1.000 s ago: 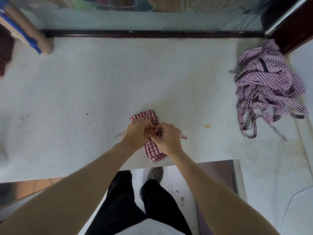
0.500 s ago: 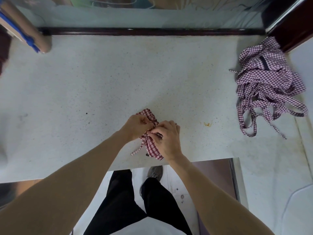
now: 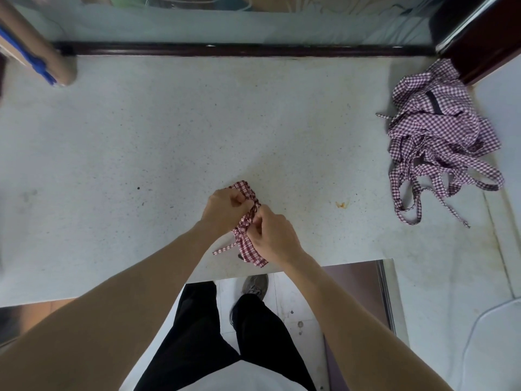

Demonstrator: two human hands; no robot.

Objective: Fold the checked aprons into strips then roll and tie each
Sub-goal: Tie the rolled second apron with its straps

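Observation:
A rolled red-and-white checked apron (image 3: 248,249) lies on the speckled white counter (image 3: 169,142), close to its front edge. My left hand (image 3: 225,208) pinches the apron's tie at the roll's middle. My right hand (image 3: 275,235) pinches the tie from the other side, its fingertips meeting the left hand's. One loose tie end (image 3: 224,248) trails out to the left of the roll. Both hands cover much of the roll.
A crumpled heap of checked aprons (image 3: 434,136) with tangled straps lies at the counter's right. A cardboard tube with blue tape (image 3: 39,57) leans at the back left. A dark wooden post (image 3: 479,38) stands back right. A small orange crumb (image 3: 341,204) lies right of my hands.
The roll has turned and shifted slightly; a tie end now trails out on its left. Both hands stay together at the roll's middle, working the tie.

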